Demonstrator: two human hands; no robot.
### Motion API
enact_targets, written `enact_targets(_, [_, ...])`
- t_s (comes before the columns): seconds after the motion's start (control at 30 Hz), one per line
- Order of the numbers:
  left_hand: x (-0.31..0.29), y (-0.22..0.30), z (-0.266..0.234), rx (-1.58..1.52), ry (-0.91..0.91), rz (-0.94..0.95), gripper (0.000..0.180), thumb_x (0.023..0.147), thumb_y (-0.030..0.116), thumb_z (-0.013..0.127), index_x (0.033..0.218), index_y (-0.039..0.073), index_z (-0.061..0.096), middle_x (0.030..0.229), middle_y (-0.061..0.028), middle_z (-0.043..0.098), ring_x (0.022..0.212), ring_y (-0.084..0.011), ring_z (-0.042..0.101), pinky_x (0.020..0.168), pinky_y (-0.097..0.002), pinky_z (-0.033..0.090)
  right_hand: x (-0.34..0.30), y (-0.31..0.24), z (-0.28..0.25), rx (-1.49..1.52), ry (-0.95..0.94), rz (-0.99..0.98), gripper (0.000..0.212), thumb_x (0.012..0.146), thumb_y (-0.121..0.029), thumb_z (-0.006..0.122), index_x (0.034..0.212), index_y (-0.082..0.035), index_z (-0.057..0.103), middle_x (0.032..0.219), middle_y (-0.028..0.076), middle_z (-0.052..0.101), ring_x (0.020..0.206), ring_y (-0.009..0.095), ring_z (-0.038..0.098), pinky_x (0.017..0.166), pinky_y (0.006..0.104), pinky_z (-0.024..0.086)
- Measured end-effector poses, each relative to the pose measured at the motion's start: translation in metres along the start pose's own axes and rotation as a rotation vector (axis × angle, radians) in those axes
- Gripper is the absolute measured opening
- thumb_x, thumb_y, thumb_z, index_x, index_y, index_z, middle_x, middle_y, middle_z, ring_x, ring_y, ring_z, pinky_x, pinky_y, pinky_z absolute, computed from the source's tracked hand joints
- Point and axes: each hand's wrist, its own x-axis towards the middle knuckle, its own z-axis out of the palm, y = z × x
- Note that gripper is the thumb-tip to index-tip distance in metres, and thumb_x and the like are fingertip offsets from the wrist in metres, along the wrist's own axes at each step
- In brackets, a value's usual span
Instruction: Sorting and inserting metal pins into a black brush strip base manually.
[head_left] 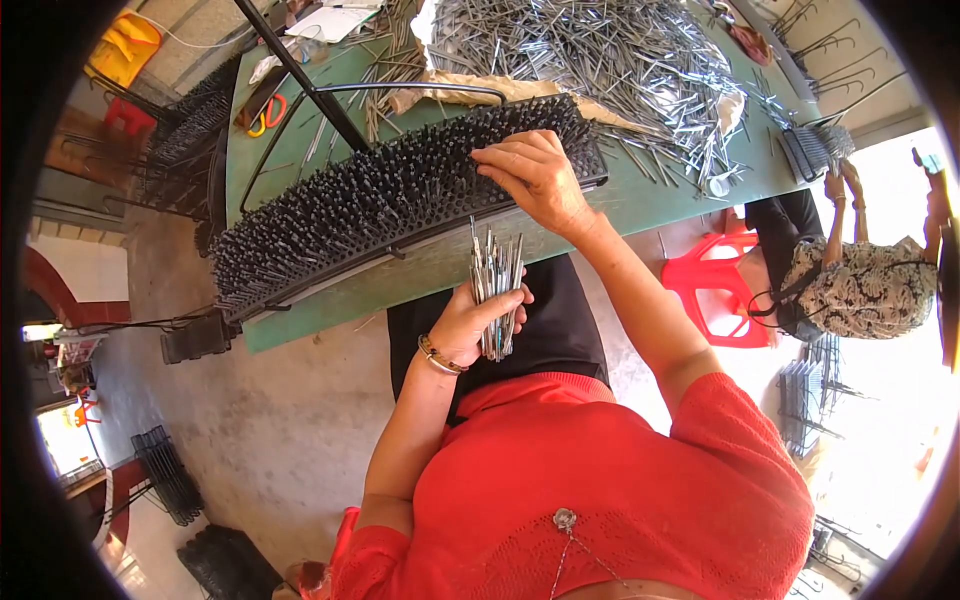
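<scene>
- Head view: the left hand (pixel 470 325) is wrapping closed around a bundle of thin metal pins (pixel 495 290), fingers curled about the lower part and the pin tips sticking up toward the counter edge.
- The bundle is sitting just below the near edge of the green counter (pixel 640 195), over the person's dark-clothed lap.
- The right hand (pixel 535 175) is resting on the black spiked strip (pixel 390 195), fingers bent and pinched together at its near right end; whether a pin is sitting between the fingertips cannot be told.
- The strip is lying slantwise across the counter, its left end hanging past the counter's left edge, its upper face bristling with rows of short upright pins.
- Beyond the strip, on the far part of the counter, a big loose heap of pins (pixel 610 60) is spreading over pale paper.
- At the counter's far left, orange-handled scissors (pixel 265 112) are lying flat.
- Right of the counter, another person (pixel 860 280) in patterned clothing is sitting beside a red plastic stool (pixel 715 285), holding a dark strip up at the counter's right corner.
</scene>
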Motion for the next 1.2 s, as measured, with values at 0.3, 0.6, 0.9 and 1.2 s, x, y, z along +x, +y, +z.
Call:
enact_targets(0.3, [-0.001,0.001,0.002,0.006,-0.012,-0.007,0.038,0.086,0.013,0.063,0.120,0.002,0.050,0.090,-0.0047,0.061,0.070,-0.0110,0.058,0.062,-0.0254,0.050,-0.010,0.001,0.007,-0.091,0.112,0.068,0.023,0.080,-0.016,0.067,0.103,-0.009,0.067,0.093,0.002,0.068,0.089,0.019,0.060,0.081,0.0330,0.040])
enact_targets(0.6, [0.001,0.001,0.002,0.010,-0.015,-0.020,0.039,0.085,0.013,0.064,0.119,0.002,0.050,0.090,-0.0048,0.061,0.071,-0.0113,0.059,0.062,-0.0252,0.050,0.006,-0.005,0.004,-0.117,-0.042,-0.022,0.020,0.082,-0.011,0.064,0.101,-0.008,0.066,0.108,0.003,0.063,0.102,0.021,0.056,0.086,0.0348,0.038])
enact_targets(0.9, [-0.003,0.009,0.003,0.088,0.021,0.024,0.037,0.084,0.011,0.064,0.118,0.003,0.051,0.090,-0.0042,0.061,0.071,-0.0100,0.059,0.058,-0.0246,0.050,-0.006,-0.025,-0.018,0.251,-0.166,0.267,0.027,0.082,-0.026,0.070,0.096,-0.004,0.070,0.097,0.012,0.067,0.095,0.025,0.059,0.082,0.0369,0.044])
enact_targets(1.2, [0.004,0.014,0.012,0.207,-0.064,0.032,0.033,0.082,0.010,0.067,0.111,0.003,0.053,0.086,-0.0043,0.062,0.069,-0.0096,0.058,0.058,-0.0240,0.050,-0.019,-0.026,-0.026,0.946,-0.410,0.862,0.025,0.089,-0.024,0.064,0.092,0.000,0.069,0.083,0.003,0.067,0.079,0.007,0.058,0.070,0.0232,0.045])
